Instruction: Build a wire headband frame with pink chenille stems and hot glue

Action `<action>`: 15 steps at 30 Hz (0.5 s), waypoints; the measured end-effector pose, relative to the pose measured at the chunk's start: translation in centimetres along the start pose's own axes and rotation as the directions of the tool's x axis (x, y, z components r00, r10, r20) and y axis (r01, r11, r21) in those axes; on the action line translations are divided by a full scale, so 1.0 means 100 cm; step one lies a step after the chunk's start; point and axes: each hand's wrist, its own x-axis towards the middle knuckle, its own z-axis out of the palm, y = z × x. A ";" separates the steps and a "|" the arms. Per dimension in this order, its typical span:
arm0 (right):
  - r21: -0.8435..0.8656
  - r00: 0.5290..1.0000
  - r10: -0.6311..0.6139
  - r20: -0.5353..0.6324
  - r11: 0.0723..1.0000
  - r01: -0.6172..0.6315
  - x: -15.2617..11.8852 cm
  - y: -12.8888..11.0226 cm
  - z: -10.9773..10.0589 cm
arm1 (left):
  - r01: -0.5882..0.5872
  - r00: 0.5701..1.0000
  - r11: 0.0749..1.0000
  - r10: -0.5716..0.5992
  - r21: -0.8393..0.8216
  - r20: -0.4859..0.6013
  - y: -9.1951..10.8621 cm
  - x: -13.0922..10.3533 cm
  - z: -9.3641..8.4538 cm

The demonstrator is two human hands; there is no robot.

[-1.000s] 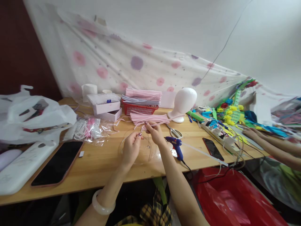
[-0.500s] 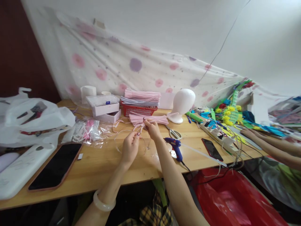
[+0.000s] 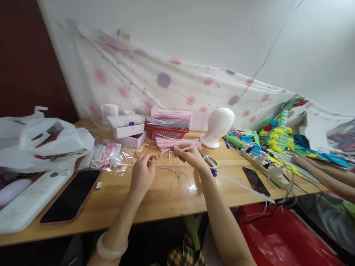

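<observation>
My left hand is raised over the table, fingers pinched together; anything between the fingertips is too small to make out. To its right my right hand is closed on thin pink strips at the front of a pink strip bundle. Fine pale threads or wires hang below my right fingers. Behind stands a red basket topped with pink and grey strips. The blue glue gun is mostly hidden by my right forearm. Scissors lie just beyond it.
A white foam head stands behind right. Left are a pearl bag, white boxes, a large phone and plastic bag. Right are a power strip, a smaller phone and another person's arms.
My left hand has moved left, away from the strips and my right hand. My right hand has turned flatter, its forearm now covering most of the glue gun. The view has shifted slightly.
</observation>
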 end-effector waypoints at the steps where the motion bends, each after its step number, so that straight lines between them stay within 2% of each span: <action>1: -0.034 1.000 0.007 -0.001 0.999 -0.007 -0.002 -0.005 0.001 | -0.038 0.996 0.999 0.041 0.038 -0.073 0.008 -0.002 -0.002; 3: -0.103 0.999 0.010 -0.037 0.995 -0.014 -0.004 -0.013 0.004 | -0.092 0.975 0.990 0.111 0.105 -0.191 0.026 -0.014 -0.002; 4: -0.138 0.998 0.008 -0.062 0.990 -0.017 -0.005 -0.016 0.007 | -0.144 0.964 0.976 0.176 0.164 -0.198 0.034 -0.022 0.001; 5: -0.172 0.996 0.006 -0.087 0.985 -0.021 -0.006 -0.019 0.010 | -0.163 0.974 0.971 0.186 0.172 -0.128 0.041 -0.031 0.004; 7: -0.234 0.992 0.000 -0.126 0.972 -0.030 -0.008 -0.023 0.016 | -0.115 0.991 0.987 0.106 0.108 0.085 0.048 -0.046 0.014; 10: -0.318 0.988 -0.030 -0.155 0.948 -0.021 -0.012 -0.026 0.024 | 0.013 0.992 0.999 -0.008 -0.039 0.127 0.044 -0.053 0.030; 15: -0.444 0.989 -0.069 -0.133 0.896 0.003 -0.018 -0.030 0.031 | 0.137 0.977 0.968 -0.097 -0.212 0.188 0.026 -0.039 0.039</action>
